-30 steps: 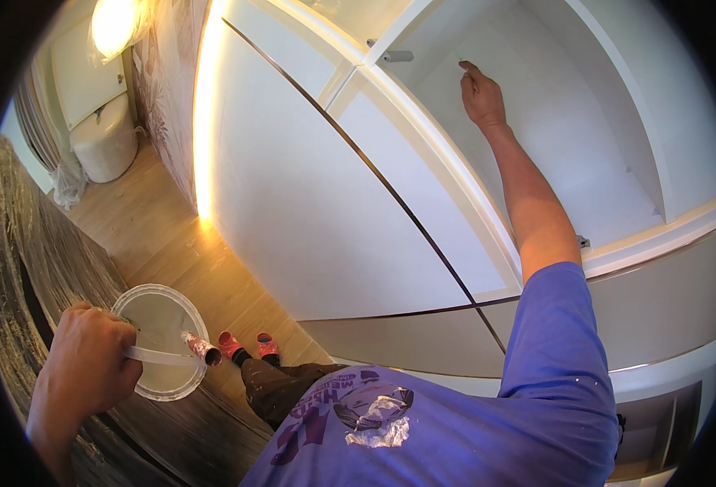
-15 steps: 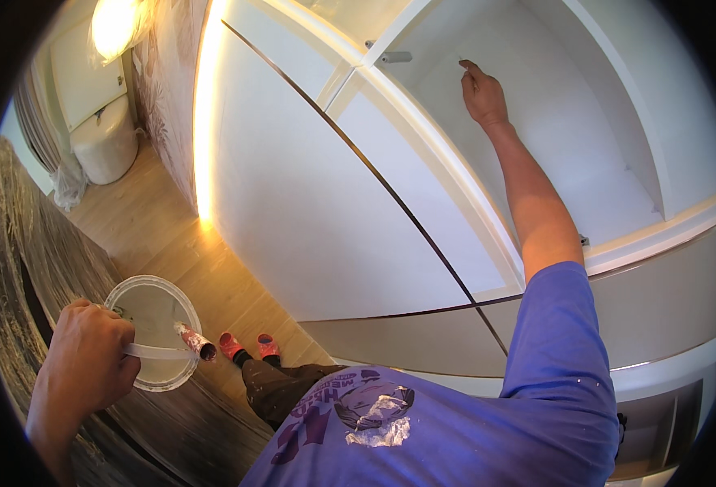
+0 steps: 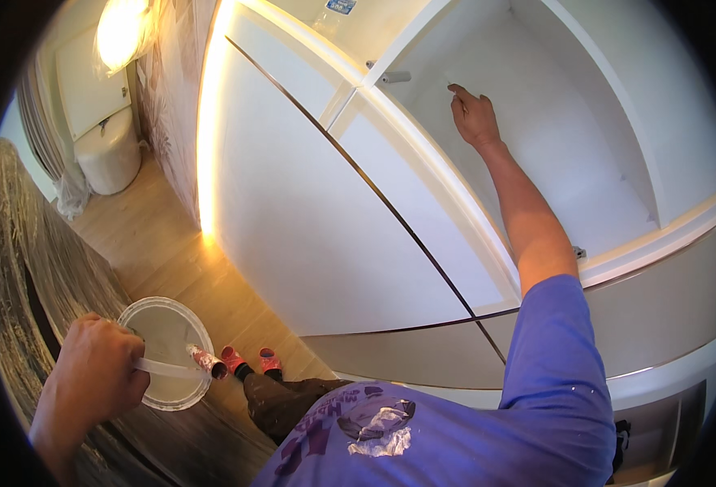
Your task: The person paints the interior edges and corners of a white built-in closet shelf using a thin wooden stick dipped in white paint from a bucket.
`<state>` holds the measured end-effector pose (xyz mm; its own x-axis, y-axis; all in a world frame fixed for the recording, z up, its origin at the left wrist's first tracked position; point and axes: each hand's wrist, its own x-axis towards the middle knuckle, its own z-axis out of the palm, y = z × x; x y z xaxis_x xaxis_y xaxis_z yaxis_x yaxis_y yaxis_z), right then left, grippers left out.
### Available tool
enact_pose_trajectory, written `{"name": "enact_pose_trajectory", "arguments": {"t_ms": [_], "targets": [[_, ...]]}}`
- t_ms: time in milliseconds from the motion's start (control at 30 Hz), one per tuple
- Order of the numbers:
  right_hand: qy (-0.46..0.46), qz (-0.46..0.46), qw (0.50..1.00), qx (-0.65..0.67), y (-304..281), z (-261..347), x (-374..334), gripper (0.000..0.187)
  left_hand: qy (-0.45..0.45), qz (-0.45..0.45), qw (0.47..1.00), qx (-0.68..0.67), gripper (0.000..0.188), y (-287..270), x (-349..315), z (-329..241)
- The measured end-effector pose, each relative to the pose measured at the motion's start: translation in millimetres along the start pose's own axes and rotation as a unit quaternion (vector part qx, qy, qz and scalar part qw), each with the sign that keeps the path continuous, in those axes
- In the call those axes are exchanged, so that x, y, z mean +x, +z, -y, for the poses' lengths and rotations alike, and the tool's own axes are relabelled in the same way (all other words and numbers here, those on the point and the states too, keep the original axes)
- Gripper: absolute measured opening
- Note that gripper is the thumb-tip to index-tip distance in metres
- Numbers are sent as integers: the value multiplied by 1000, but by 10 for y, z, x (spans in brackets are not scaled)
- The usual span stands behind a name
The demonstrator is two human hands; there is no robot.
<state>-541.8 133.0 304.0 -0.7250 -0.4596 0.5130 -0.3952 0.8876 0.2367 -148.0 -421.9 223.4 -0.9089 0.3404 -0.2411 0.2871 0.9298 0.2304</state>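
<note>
At the lower left, my left hand [image 3: 98, 357] is closed round the white handle strap [image 3: 167, 370] of an open, whitish bucket [image 3: 165, 303]. A paint-smeared red tube [image 3: 208, 361] sits at the bucket's right side, by the end of the strap. My right arm reaches into a white open cabinet compartment [image 3: 569, 154]. There my right hand [image 3: 476, 120] is pinched, thumb and forefinger together, close to the inner wall. Something thin and pale seems to show at the fingertips, too small to name.
White panels [image 3: 317, 227] with dark trim strips cover the cabinet front, next to a bright light strip [image 3: 207, 122]. Small metal fittings [image 3: 395, 77] stick out at the compartment's edge. A dark streaked surface [image 3: 58, 243] borders the wood floor [image 3: 163, 235], where my red shoes [image 3: 270, 359] stand.
My right hand has shifted slightly left and down within the compartment, still pinched. My left hand and the bucket sit slightly lower and further right in the view.
</note>
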Motion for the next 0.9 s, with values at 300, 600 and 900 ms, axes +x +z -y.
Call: {"name": "enact_pose_trajectory", "arguments": {"t_ms": [300, 600, 900], "targets": [[18, 85, 996, -33, 19, 87, -43, 37, -6, 9, 1000, 0, 12, -35, -8, -13], [24, 110, 993, -36, 82, 123, -77, 36, -3, 4, 1000, 1, 12, -19, -6, 18], [11, 65, 998, -8, 119, 42, -47, 35, -18, 2, 1000, -4, 10, -15, 4, 4]]}}
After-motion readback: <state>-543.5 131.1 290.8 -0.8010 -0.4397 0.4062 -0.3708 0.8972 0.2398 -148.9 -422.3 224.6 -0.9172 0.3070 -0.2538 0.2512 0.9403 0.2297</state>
